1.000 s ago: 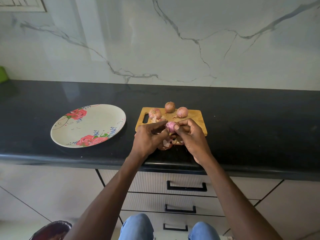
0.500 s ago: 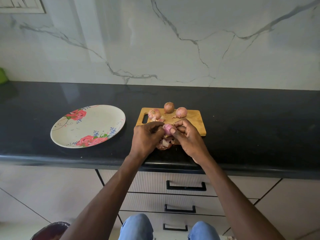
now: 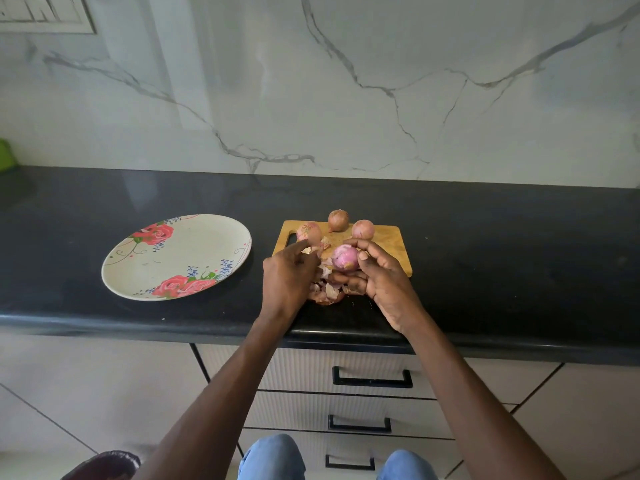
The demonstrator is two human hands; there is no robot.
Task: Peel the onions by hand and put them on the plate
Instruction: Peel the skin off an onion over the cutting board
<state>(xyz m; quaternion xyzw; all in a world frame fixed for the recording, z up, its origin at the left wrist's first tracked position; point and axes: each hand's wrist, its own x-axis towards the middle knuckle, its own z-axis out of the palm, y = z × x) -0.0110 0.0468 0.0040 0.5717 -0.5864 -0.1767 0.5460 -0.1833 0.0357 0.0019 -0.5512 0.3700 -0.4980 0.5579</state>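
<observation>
Marble-veined wall panels rise behind a black table (image 3: 485, 244) that runs the full width of the kitchen, with pale drawers (image 3: 346, 379) beneath its front edge. Nearest that front edge, a heap of papery peels (image 3: 325, 292) lies on the dark stone just ahead of the person's wrists. Above the heap, the right hand (image 3: 377, 275) cups a half-peeled pink onion (image 3: 344, 258), thumb and curled fingers closed round it; that is where its grip sits. The left hand (image 3: 289, 271) is just beside the onion, fingers loosely curled with the forefinger stretched toward the board; whether it pinches a scrap of skin I cannot tell. Behind both hands lies a wooden cutting board (image 3: 391, 237), near the middle of the table. Three unpeeled onions rest at its far edge: one at the left (image 3: 309, 232) by the handle slot, one in the middle (image 3: 338, 220), one to the right (image 3: 363, 229). Well to the left of the board sits a flowered plate (image 3: 176, 256) with no onion on it.
</observation>
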